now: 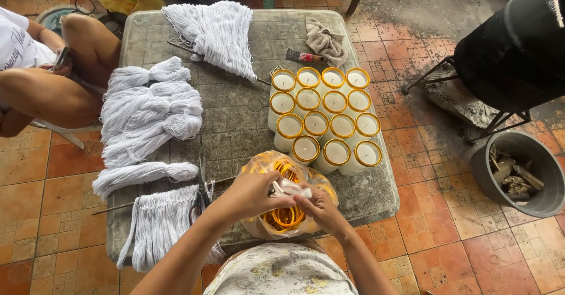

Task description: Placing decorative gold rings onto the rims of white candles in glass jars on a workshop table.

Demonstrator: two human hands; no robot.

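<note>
- Both hands meet at the near tabletop (235, 124) edge: left hand (250, 194) and right hand (318, 208) pinch the knotted neck of a clear plastic bag of yellow rings (285, 217), fingers closed.
- Fourteen white candles in yellow-rimmed glass jars (323, 118) stand ringed, right of white wick bundles (150, 110).
- The bag remains full.

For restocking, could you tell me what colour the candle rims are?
Yellow-orange rims on white candles, in the head view.

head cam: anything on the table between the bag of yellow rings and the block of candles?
Nothing: in the head view, bare stone table shows in the narrow gap between the plastic bag of yellow rings and the nearest candles. Both hands work at the bag's mouth.
</note>
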